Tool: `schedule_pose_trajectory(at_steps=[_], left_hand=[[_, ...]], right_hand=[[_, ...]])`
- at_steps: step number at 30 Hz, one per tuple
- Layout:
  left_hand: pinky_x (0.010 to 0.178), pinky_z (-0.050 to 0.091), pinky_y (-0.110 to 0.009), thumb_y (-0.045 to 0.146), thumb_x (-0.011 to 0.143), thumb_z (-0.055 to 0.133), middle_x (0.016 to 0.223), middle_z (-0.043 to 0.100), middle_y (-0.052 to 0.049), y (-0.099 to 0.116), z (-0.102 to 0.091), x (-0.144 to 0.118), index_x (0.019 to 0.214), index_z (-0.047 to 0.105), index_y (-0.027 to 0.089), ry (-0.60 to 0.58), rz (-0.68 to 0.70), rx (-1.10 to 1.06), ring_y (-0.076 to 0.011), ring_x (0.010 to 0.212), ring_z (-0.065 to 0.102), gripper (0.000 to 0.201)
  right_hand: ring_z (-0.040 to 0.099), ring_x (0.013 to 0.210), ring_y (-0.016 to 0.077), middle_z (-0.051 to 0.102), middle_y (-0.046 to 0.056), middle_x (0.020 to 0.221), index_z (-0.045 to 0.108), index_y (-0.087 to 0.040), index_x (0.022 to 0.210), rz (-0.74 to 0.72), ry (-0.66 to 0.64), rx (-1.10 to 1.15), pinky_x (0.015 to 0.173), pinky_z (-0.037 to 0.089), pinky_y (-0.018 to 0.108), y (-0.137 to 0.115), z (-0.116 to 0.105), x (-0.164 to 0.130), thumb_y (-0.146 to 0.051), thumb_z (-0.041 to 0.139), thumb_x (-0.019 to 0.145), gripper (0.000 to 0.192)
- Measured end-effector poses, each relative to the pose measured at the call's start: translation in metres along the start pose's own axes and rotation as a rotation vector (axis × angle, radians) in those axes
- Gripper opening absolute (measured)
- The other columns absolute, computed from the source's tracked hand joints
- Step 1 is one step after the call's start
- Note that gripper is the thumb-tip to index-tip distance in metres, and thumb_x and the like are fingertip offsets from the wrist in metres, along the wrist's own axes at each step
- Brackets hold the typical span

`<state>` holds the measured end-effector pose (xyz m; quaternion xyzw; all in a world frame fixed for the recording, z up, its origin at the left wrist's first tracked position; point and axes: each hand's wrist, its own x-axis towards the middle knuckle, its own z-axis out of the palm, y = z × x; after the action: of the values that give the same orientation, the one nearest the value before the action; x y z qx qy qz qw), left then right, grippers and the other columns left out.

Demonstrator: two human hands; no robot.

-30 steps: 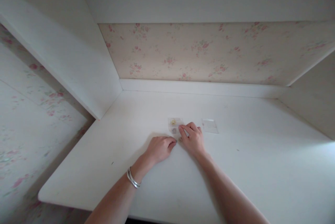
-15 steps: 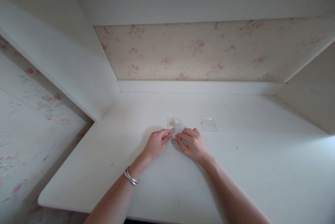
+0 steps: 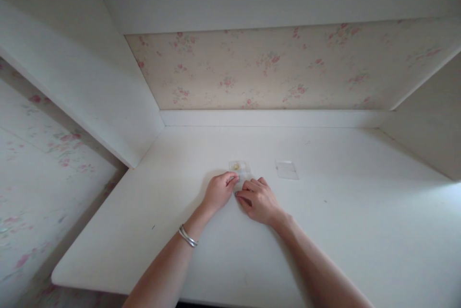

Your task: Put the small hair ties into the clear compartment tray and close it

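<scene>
A: Head view. Which step is in hand?

B: Both hands work at a small clear plastic pouch (image 3: 240, 169) lying flat on the white bench (image 3: 324, 231). The left hand (image 3: 219, 192) is curled, fingertips pinching the pouch's near edge; the right hand (image 3: 260, 199) is curled beside it, fingertips pressed at the same edge. A yellowish round piece (image 3: 236, 166) shows inside the pouch; what it is cannot be told.

A: What does the next move call for?

B: Judged from this, a fine fingertip grip on thin film.

A: Edges and room?

B: A second clear pouch (image 3: 286, 169) lies near, to the right, apart. The back wall (image 3: 273, 118) and left side panel (image 3: 90, 87) stand well clear; the bench's front edge lies under the forearms.
</scene>
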<state>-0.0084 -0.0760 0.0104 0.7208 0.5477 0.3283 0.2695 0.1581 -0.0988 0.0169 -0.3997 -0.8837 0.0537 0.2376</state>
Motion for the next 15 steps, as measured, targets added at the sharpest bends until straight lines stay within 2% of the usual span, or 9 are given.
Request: schedule_pose_trajectory(at_steps=[2,4,9,15], left_hand=[[0.073,0.047,-0.022,0.033,0.089,0.045,0.096,0.07,-0.004,-0.001,0.001,0.0,0.1,0.066,0.021,-0.008,0.019,-0.002,-0.0144,0.081,0.063,0.027],[0.071,0.046,-0.022,0.034,0.089,0.045,0.096,0.07,-0.004,-0.002,0.0,0.0,0.103,0.065,0.021,-0.002,0.023,-0.005,-0.0142,0.08,0.063,0.028],[0.054,0.04,-0.021,0.036,0.089,0.044,0.071,0.067,-0.002,-0.002,-0.007,-0.005,0.105,0.064,0.018,0.023,-0.028,0.004,-0.0114,0.056,0.055,0.031],[0.049,0.033,-0.021,0.039,0.089,0.042,0.061,0.061,0.0,-0.004,-0.016,-0.008,0.103,0.065,0.017,0.055,-0.053,0.024,-0.0111,0.051,0.049,0.034]], right_hand=[[0.048,0.077,0.0141,0.059,0.002,0.075,0.069,-0.023,0.078,0.003,-0.011,0.002,0.073,0.025,0.031,0.0,0.0,0.0,-0.02,0.053,0.084,0.018],[0.048,0.078,0.0142,0.06,0.002,0.076,0.068,-0.023,0.079,0.006,-0.021,0.004,0.073,0.025,0.031,0.0,0.001,0.0,-0.019,0.052,0.084,0.017],[0.049,0.08,0.0143,0.06,0.003,0.08,0.067,-0.021,0.082,0.008,-0.032,0.01,0.074,0.026,0.03,0.001,0.001,0.0,-0.017,0.052,0.084,0.016],[0.049,0.082,0.0149,0.06,0.002,0.081,0.067,-0.023,0.083,0.03,-0.046,0.012,0.075,0.026,0.03,0.001,-0.004,0.0,-0.02,0.052,0.086,0.015]])
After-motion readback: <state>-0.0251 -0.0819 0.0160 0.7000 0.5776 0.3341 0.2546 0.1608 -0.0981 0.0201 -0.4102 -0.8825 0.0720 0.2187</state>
